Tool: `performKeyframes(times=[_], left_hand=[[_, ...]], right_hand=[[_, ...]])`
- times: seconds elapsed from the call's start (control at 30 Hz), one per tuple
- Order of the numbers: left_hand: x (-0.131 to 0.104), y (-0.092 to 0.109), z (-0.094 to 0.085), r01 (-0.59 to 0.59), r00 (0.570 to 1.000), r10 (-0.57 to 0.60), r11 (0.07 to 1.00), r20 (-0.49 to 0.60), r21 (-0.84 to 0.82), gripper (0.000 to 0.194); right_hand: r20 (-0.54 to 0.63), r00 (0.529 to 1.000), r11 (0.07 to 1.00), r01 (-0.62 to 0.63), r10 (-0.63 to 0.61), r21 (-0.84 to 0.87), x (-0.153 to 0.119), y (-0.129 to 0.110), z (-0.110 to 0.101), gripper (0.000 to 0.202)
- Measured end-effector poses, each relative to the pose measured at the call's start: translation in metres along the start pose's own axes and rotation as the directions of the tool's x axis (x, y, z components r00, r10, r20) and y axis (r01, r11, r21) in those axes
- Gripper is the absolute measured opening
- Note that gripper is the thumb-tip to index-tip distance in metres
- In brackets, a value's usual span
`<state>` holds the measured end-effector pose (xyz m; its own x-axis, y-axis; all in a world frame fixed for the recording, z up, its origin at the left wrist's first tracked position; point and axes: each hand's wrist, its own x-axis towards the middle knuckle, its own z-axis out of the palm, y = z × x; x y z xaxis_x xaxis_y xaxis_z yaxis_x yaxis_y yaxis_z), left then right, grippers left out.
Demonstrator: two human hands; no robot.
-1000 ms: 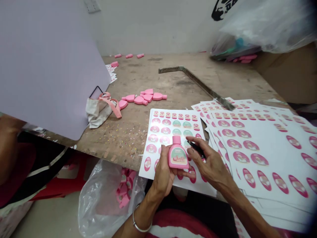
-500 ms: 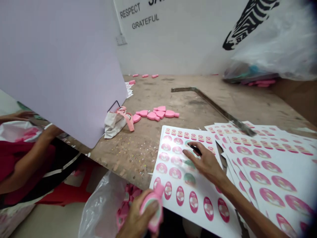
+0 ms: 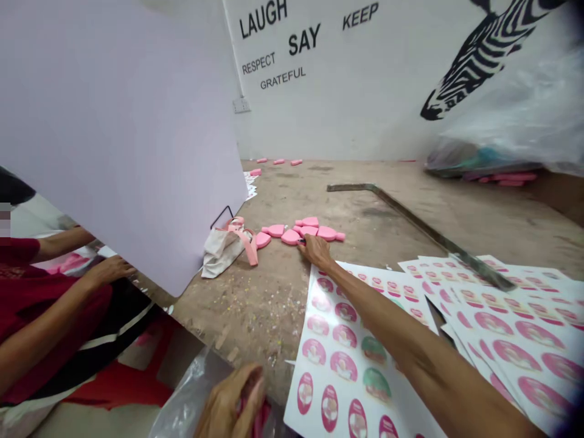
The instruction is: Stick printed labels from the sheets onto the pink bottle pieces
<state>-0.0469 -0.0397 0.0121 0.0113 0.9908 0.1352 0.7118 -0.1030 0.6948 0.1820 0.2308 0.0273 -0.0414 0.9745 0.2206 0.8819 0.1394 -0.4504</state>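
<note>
My right hand reaches forward to a cluster of pink bottle-shaped pieces on the table. Its fingers are closed, and a thin dark tool tip shows at them beside the nearest piece. Low in the view, my left hand is over a clear plastic bag. Its fingers are curled, with pink showing between and beyond them; whether that is a held piece is hidden. Under my right forearm lies a sticker sheet with pink and green oval labels.
More sticker sheets are stacked at the right under a bent metal bar. A cloth pouch stands beside a pale upright panel. A co-worker's arm is at the left. A plastic bag sits far right.
My right hand has gone from the sticker sheet forward to the pink pieces. My left hand, which held a labelled pink bottle-shaped piece, has moved left and down over the bag. The view has tilted up.
</note>
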Motion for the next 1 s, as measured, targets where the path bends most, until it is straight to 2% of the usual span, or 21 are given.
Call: performKeyframes(times=[0.07,0.13,0.17,0.2,0.23,0.27,0.3,0.33,0.37,0.4,0.43,0.47,0.5,0.53,0.57,0.63,0.73,0.83,1.0], left_hand=[[0.021,0.011,-0.003,-0.007,1.000,0.005,0.998,-0.024,-0.069,0.030],[0.042,0.025,-0.004,-0.018,0.991,0.002,0.992,-0.134,-0.123,0.034],[0.052,0.033,-0.002,-0.031,0.986,0.004,0.987,-0.168,-0.155,0.037],[0.060,0.042,0.002,-0.040,0.990,0.011,0.979,-0.142,-0.202,0.040],[0.066,0.051,0.008,-0.038,0.999,0.030,0.964,-0.038,-0.262,0.041],[0.068,0.060,0.017,-0.014,0.990,0.060,0.942,0.126,-0.336,0.040],[0.068,0.068,0.026,0.041,0.946,0.094,0.914,0.309,-0.405,0.038],[0.065,0.075,0.037,0.122,0.874,0.119,0.884,0.470,-0.451,0.036],[0.060,0.081,0.047,0.204,0.804,0.133,0.854,0.580,-0.479,0.034],[0.054,0.085,0.057,0.280,0.761,0.132,0.816,0.635,-0.505,0.034],[0.046,0.087,0.066,0.350,0.750,0.113,0.769,0.652,-0.535,0.035],[0.039,0.088,0.074,0.411,0.756,0.082,0.713,0.649,-0.568,0.035],[0.032,0.089,0.081,0.462,0.768,0.046,0.652,0.639,-0.601,0.035],[0.027,0.088,0.087,0.505,0.778,0.009,0.588,0.629,-0.632,0.035],[0.022,0.088,0.091,0.540,0.783,-0.029,0.530,0.622,-0.654,0.037],[0.017,0.088,0.098,0.579,0.785,-0.092,0.464,0.613,-0.671,0.040],[0.012,0.091,0.106,0.537,0.814,-0.108,0.516,0.571,-0.668,0.041],[0.009,0.095,0.114,0.458,0.845,-0.065,0.598,0.530,-0.657,0.040],[0.005,0.095,0.121,0.374,0.886,-0.055,0.671,0.461,-0.640,0.038]], right_hand=[[0.049,0.996,0.997,0.079,-0.080,0.021,-0.016,0.004,-0.014,0.033],[0.132,0.973,0.981,0.184,-0.191,0.067,-0.044,0.010,-0.037,0.031],[0.185,0.945,0.961,0.253,-0.270,0.110,-0.062,0.013,-0.050,0.030],[0.240,0.901,0.930,0.328,-0.361,0.168,-0.083,0.016,-0.063,0.028],[0.277,0.836,0.876,0.414,-0.474,0.250,-0.104,0.018,-0.076,0.026],[0.298,0.779,0.826,0.463,-0.552,0.320,-0.126,0.020,-0.088,0.025],[0.303,0.748,0.797,0.480,-0.590,0.368,-0.147,0.023,-0.098,0.024],[0.297,0.744,0.786,0.472,-0.598,0.400,-0.167,0.027,-0.105,0.024],[0.287,0.774,0.803,0.433,-0.564,0.409,-0.186,0.033,-0.110,0.027],[0.270,0.824,0.835,0.371,-0.498,0.407,-0.203,0.040,-0.111,0.031],[0.239,0.883,0.870,0.293,-0.405,0.396,-0.219,0.048,-0.109,0.033],[0.189,0.939,0.903,0.198,-0.286,0.381,-0.233,0.056,-0.104,0.032],[0.131,0.979,0.927,0.101,-0.157,0.361,-0.246,0.064,-0.096,0.028],[0.064,0.997,0.945,0.016,-0.039,0.326,-0.258,0.071,-0.086,0.025],[-0.009,0.999,0.961,-0.042,0.046,0.275,-0.269,0.076,-0.075,0.024],[-0.155,0.984,0.989,-0.069,0.089,0.133,-0.286,0.079,-0.054,0.021],[-0.320,0.948,0.997,-0.020,-0.006,-0.079,-0.299,0.074,-0.032,0.015],[-0.373,0.925,0.978,-0.012,-0.067,-0.207,-0.301,0.067,-0.026,0.013],[-0.354,0.931,0.948,-0.026,-0.093,-0.317,-0.302,0.063,-0.027,0.016]])
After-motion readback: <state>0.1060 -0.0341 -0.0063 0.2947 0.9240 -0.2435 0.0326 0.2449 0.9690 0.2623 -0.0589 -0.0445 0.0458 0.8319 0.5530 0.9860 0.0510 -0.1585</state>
